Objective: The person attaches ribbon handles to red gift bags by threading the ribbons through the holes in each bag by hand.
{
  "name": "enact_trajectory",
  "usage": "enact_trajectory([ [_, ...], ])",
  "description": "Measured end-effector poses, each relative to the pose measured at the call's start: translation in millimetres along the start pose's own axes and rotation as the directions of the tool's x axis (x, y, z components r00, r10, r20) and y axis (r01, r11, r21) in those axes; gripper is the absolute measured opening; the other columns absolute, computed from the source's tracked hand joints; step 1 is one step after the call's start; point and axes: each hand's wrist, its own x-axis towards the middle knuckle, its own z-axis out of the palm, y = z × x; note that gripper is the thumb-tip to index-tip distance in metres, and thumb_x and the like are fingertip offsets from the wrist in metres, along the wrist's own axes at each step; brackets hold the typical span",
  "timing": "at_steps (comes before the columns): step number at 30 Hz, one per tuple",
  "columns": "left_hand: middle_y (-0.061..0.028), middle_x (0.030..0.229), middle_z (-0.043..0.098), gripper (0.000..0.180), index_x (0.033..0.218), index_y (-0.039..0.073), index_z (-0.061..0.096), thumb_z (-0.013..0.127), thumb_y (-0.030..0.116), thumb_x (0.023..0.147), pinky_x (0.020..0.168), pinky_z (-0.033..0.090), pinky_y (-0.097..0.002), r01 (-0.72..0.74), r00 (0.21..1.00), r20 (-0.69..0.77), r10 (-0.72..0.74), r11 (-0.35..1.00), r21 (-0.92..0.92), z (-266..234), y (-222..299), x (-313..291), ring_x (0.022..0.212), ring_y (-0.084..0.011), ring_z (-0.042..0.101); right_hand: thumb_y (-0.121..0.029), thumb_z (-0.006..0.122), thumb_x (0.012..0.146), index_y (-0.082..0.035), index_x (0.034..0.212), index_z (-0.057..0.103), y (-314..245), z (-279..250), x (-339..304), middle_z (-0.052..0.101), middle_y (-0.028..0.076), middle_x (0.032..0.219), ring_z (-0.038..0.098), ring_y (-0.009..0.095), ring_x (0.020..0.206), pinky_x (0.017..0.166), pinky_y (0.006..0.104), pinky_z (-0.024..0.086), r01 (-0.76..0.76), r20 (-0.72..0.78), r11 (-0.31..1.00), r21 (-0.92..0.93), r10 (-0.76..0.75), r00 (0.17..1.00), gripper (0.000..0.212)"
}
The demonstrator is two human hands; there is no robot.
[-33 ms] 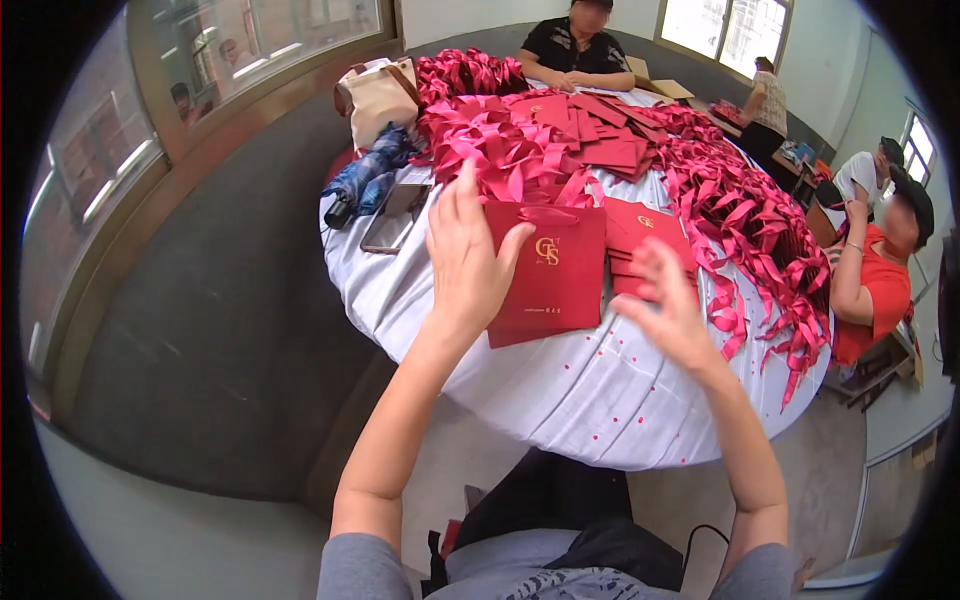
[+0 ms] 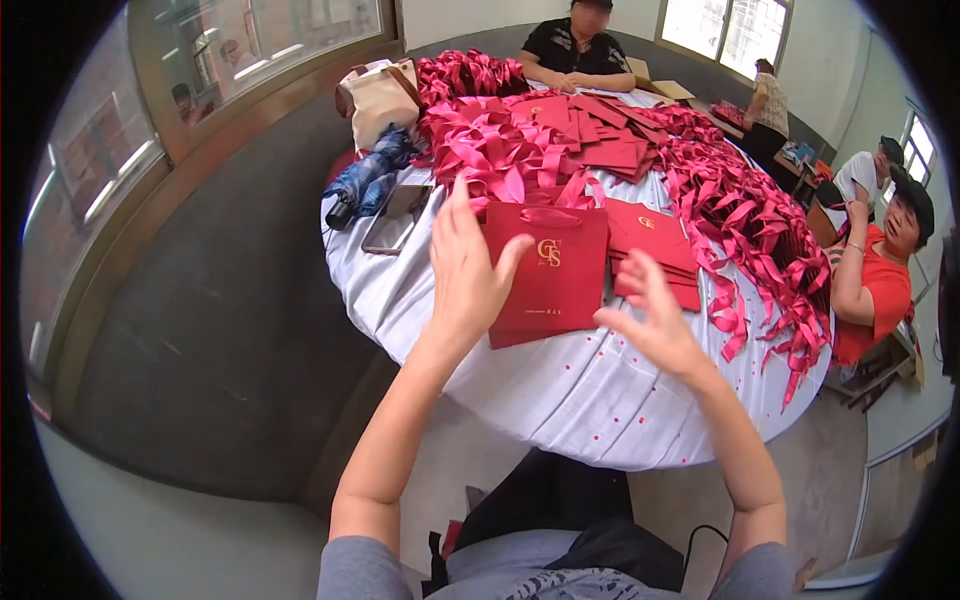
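A red paper gift bag [image 2: 530, 285] with gold printing and a pink ribbon handle is in front of me on the table. My left hand [image 2: 468, 270] is beside its left edge, fingers stretched out and thumb apart, overlapping the edge in view; I cannot tell if it touches. My right hand [image 2: 655, 318] hovers off the bag's lower right corner with fingers spread and nothing in them. Behind that hand lies a stack of flat red bags [image 2: 648, 232], partly covered by the fingers.
The white-covered round table [image 2: 400, 305] bears heaps of pink ribbon handles [image 2: 745, 200] and more red bags [image 2: 610, 150]. Tote [image 2: 382, 105], folded blue umbrella [image 2: 372, 172] and phone [image 2: 398, 220] lie at left. A co-worker in red [image 2: 875, 285] sits right, another in black [image 2: 570, 50] opposite.
My right hand has shifted slightly left, closer to the gift bag. The co-worker in red has turned their head a little. My left hand has hardly moved.
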Motion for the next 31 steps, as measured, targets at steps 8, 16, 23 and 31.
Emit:
enact_trajectory([
  [8,-0.0337,0.139,0.03,0.103,0.14,-0.013,0.001,0.074,0.027,0.078,0.105,0.032,-0.0388,0.323,0.931,0.262,-0.253,0.906,-0.274,7,-30,-30,0.128,-0.0396,0.038,-0.023,0.075,0.075,0.005,0.137,0.024,17,38,24,0.041,0.024,0.131,0.039,0.033,0.126,0.105,0.0395,0.032,0.105,0.097,0.994,-0.038,-0.101,0.99,0.085],
  [16,-0.023,0.122,0.053,0.075,0.138,-0.003,0.021,0.067,0.015,0.081,0.096,0.042,-0.0351,0.48,0.874,0.369,-0.315,0.673,-0.563,25,-51,-13,0.112,-0.0286,0.055,-0.014,0.073,0.074,0.004,0.131,0.033,15,59,45,0.048,0.021,0.124,0.047,0.03,0.12,0.102,0.0378,0.036,0.06,-0.014,0.977,-0.203,-0.064,0.998,0.072],
  [23,-0.0139,0.124,0.053,0.057,0.133,0.002,0.036,0.061,0.002,0.082,0.094,0.045,-0.034,0.557,0.83,0.378,-0.409,0.583,-0.592,38,-77,17,0.107,-0.0226,0.056,-0.015,0.074,0.074,0.005,0.127,0.036,20,84,81,0.048,0.024,0.122,0.046,0.035,0.119,0.101,0.0401,0.036,0.019,-0.117,0.962,-0.271,-0.053,0.992,0.068],
  [31,-0.0194,0.13,0.048,0.077,0.144,0.003,0.023,0.068,0.02,0.083,0.099,0.041,-0.035,0.457,0.889,0.291,-0.355,0.747,-0.484,31,-74,-6,0.117,-0.0242,0.051,-0.02,0.073,0.076,0.005,0.131,0.031,20,67,68,0.044,0.025,0.128,0.042,0.038,0.122,0.104,0.0413,0.034,0.013,-0.005,0.969,-0.245,-0.015,1.0,0.074],
])
